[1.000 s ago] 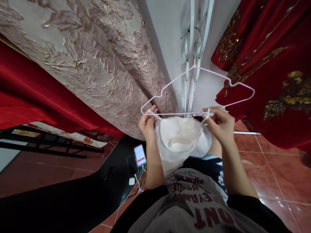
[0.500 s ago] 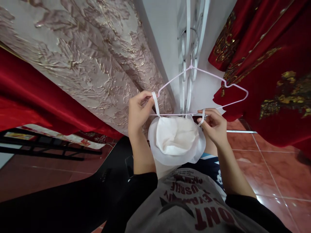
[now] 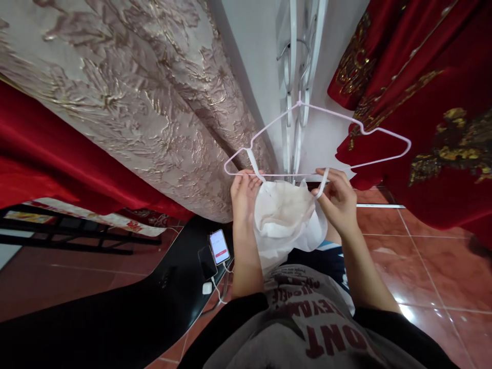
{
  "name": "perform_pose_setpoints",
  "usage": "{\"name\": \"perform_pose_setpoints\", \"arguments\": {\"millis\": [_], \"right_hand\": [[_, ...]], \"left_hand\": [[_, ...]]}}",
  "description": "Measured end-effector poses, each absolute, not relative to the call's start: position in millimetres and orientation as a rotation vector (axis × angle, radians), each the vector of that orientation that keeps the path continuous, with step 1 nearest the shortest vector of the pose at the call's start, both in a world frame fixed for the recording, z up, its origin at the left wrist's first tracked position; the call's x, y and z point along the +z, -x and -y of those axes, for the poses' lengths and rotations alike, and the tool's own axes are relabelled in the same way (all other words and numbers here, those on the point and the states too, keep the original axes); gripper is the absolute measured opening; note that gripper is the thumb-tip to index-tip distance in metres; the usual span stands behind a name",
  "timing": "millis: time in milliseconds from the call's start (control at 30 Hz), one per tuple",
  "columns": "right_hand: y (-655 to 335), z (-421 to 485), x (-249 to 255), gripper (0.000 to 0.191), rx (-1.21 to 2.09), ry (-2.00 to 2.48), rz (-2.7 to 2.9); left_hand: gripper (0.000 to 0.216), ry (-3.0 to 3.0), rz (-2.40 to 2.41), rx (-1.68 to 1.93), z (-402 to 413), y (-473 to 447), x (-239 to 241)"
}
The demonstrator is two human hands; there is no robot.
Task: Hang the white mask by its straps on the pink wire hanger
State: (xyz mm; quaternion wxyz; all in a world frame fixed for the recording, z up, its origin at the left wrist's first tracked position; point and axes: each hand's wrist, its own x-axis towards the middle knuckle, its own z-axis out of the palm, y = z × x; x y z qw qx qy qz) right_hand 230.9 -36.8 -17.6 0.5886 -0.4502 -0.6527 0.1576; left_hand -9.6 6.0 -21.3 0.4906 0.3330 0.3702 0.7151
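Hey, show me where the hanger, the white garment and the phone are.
hanger point(image 3: 300, 104), head view, top where hook meets shoulders.
garment point(image 3: 286, 212), head view, middle of the white cloth.
phone point(image 3: 219, 246), head view, its lit screen.

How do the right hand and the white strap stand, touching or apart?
Touching. Head view: the right hand pinches the white strap between its fingertips, no gap showing.

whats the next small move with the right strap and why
Probably lift the right strap over the pink wire hanger's right shoulder notch: the left strap already seems looped over the left arm, while the right hand pinches its strap at the bottom bar.
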Motion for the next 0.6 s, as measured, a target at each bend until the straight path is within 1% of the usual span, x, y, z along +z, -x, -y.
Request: {"name": "perform_pose_setpoints", "arguments": {"millis": [100,200,333,467,533,600], "right_hand": [[-251.1,33.9,-25.4,0.042,0.156,1.066,1.275],[-283.9,26.7,-19.3,0.043,0.015,1.004,1.027],[-315.1,10.9,17.8,0.039,0.039,1.083,1.292],[-311.1,-0.4,57.2,0.024,0.096,1.229,1.642],[-302.4,1.4,66.5,0.025,0.026,1.228,1.689],[-291.6,8.3,68.0,0.025,-0.147,1.13,1.607]], "left_hand": [[0.044,-0.835,-0.935,1.835,-7.1,8.0,-16.5],[0.042,-0.871,-0.973,1.905,-9.3,20.3,-7.0],[0.043,-0.911,-0.939,1.907,-6.4,28.8,-0.3],[0.039,-0.888,-0.888,1.884,-2.3,24.9,-2.4],[0.039,-0.876,-0.895,1.864,-2.3,24.0,-4.3],[0.039,-0.879,-0.908,1.845,-3.3,24.7,-5.4]]}}
